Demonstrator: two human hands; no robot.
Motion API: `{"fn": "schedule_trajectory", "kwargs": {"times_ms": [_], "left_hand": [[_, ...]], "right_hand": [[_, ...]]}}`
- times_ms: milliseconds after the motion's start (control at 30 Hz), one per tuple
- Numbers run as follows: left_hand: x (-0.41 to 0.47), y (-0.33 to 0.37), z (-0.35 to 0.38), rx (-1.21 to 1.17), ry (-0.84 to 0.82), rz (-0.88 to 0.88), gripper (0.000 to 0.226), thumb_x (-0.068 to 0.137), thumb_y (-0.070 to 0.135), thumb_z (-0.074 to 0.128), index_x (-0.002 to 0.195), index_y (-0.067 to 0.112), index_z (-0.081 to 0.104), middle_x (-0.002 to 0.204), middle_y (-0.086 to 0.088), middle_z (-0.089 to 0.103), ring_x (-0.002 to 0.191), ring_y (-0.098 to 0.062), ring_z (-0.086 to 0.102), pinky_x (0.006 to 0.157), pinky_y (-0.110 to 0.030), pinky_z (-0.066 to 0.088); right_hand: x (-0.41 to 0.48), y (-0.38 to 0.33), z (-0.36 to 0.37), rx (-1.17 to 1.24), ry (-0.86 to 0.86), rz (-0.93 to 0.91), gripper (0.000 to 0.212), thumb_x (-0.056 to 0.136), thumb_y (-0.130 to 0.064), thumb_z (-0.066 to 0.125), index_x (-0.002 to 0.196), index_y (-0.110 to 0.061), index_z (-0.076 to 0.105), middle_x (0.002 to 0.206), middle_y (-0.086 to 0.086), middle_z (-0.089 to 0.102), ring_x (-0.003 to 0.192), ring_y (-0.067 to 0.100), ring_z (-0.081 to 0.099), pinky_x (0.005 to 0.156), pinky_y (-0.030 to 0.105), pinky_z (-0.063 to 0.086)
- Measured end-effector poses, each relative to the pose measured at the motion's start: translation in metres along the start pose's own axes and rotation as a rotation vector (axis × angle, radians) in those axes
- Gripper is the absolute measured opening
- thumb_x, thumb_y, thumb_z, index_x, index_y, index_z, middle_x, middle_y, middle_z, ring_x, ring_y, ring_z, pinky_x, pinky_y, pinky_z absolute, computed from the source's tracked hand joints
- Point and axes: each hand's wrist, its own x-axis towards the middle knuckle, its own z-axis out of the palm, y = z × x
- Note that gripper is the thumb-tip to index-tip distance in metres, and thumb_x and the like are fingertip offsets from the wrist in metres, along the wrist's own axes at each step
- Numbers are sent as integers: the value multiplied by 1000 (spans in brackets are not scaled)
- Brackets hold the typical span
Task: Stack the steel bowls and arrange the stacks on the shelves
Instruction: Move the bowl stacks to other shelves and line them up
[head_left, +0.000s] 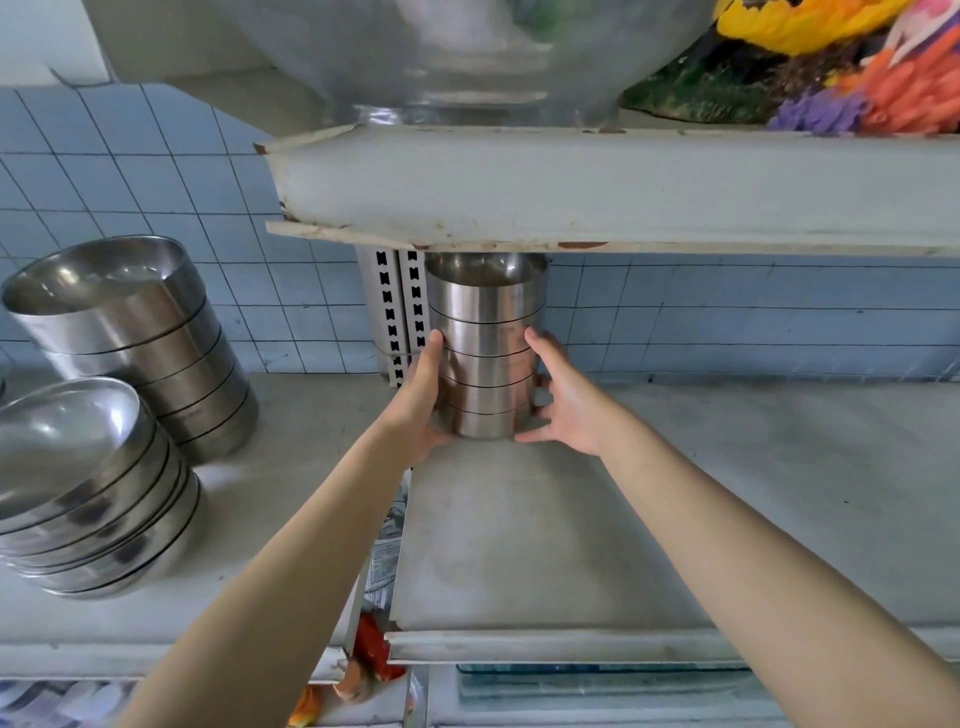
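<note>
Here we held the tall stack of shiny cylindrical steel bowls (488, 364): our left hand (423, 400) wrapped its fingers round one side, our right hand (569, 410) cupped the other with fingers spread. It seemingly rested on the grey metal shelf (571, 519) beneath our fingers. Its rim stood close under the upper shelf (623, 192) above our fingertips; tilting or lifting could strike that shelf and topple the bowls.

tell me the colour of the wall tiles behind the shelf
Pale blue tiles with dark grout, head view.
</note>
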Motion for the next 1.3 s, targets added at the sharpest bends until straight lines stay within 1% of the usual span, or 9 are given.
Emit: {"fn": "schedule_trajectory", "kwargs": {"times_ms": [133, 233, 500, 733, 833, 933, 1067, 1200, 1300], "left_hand": [[1, 0, -7, 28, 10, -1, 58, 93, 67, 43, 141, 34, 42, 111, 12, 57, 91, -4, 58, 72, -47, 57], [3, 0, -8, 39, -23, -10, 69, 89, 71, 43, 147, 35, 35, 134, 6, 50, 92, -7, 57, 70, -50, 59], [4, -5, -13, 44, -70, 53, 65, 91, 68, 41, 148, 39, 31, 131, 11, 43, 89, -2, 53, 60, -44, 60], [14, -7, -23, 219, -10, 137, 62, 92, 67, 43, 145, 36, 41, 143, 8, 46, 132, -16, 43, 107, -45, 41], [11, -6, -27, 323, 50, 214, 51, 97, 58, 45, 137, 28, 51, 134, 3, 55, 124, -18, 50, 96, -37, 42], [9, -10, -29, 380, 59, 248, 34, 99, 49, 49, 126, 31, 56, 111, 15, 58, 117, -14, 49, 103, -38, 40], [-4, -14, -30, 502, 49, 340, 37, 101, 33, 52, 137, 31, 48, 97, 27, 54, 102, -7, 51, 93, -30, 40], [-24, -17, -33, 646, 47, 401, 20, 98, 23, 57, 93, 42, 55, 89, 20, 59, 93, -9, 56, 80, -22, 43], [-42, -21, -44, 793, 35, 443, 26, 94, 30, 60, 119, 34, 62, 121, 12, 66, 116, -13, 59, 100, -31, 46]], "right_hand": [[3, 1, -1, 67, -64, 7, 58, 82, -65, 66, 133, -55, 40, 154, -8, 33, 136, 38, 43, 89, 68, 51], [3, 1, 2, 39, -84, 17, 72, 79, -68, 68, 141, -57, 34, 156, -9, 31, 137, 37, 43, 85, 64, 55], [1, 7, 3, 25, -52, 9, 81, 75, -62, 75, 144, -55, 32, 153, -9, 33, 137, 38, 42, 91, 65, 51], [-5, 8, 7, -73, 66, -43, 71, 89, -51, 66, 148, -50, 27, 155, -9, 33, 141, 31, 35, 98, 55, 47], [-5, 9, 8, -153, 161, -119, 71, 91, -45, 68, 151, -44, 29, 144, -9, 40, 135, 23, 37, 100, 53, 46], [-6, 10, 5, -182, 200, -184, 66, 93, -36, 68, 151, -35, 36, 126, -8, 50, 125, 19, 44, 107, 54, 43], [-16, 15, 3, -255, 213, -246, 67, 92, -29, 70, 151, -26, 37, 131, -4, 58, 125, 18, 53, 104, 51, 46], [-27, 20, -4, -419, 210, -323, 56, 91, -31, 71, 142, -28, 47, 144, 0, 55, 129, 17, 53, 108, 46, 46], [-44, 20, -8, -551, 205, -408, 59, 91, -33, 70, 145, -27, 47, 148, -2, 50, 128, 18, 52, 108, 37, 44]]}}
